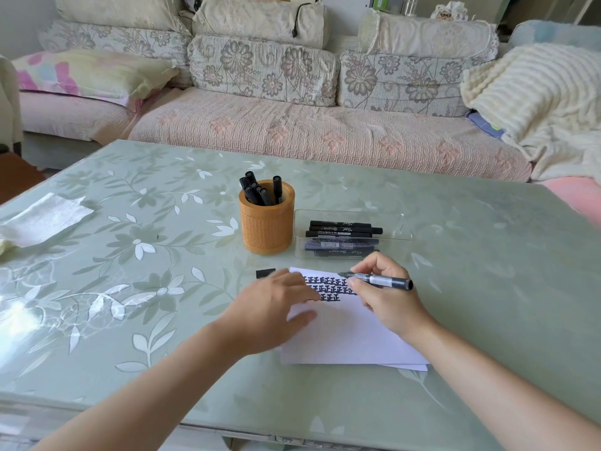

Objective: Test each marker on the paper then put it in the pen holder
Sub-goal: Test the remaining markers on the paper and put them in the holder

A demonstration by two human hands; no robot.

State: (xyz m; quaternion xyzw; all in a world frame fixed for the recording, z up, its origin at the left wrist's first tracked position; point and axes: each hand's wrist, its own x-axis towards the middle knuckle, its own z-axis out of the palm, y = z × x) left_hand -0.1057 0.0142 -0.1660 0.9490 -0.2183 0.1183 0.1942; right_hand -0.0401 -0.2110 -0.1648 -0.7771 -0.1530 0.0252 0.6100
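One black marker (377,279) lies pinched in the right hand (387,297), tip over the white paper sheet (348,340) with rows of black marks. Left hand (273,307) rests flat on the paper, fingers spread. Farther off stand a round orange pen holder (267,229) holding markers and, right of it, a clear plastic tray (351,234) of markers.

A folded white tissue (45,219) is being shown on the floral table (130,288); a sofa (292,131) is being seen behind.

Marker (377,279) over marked paper (344,336)
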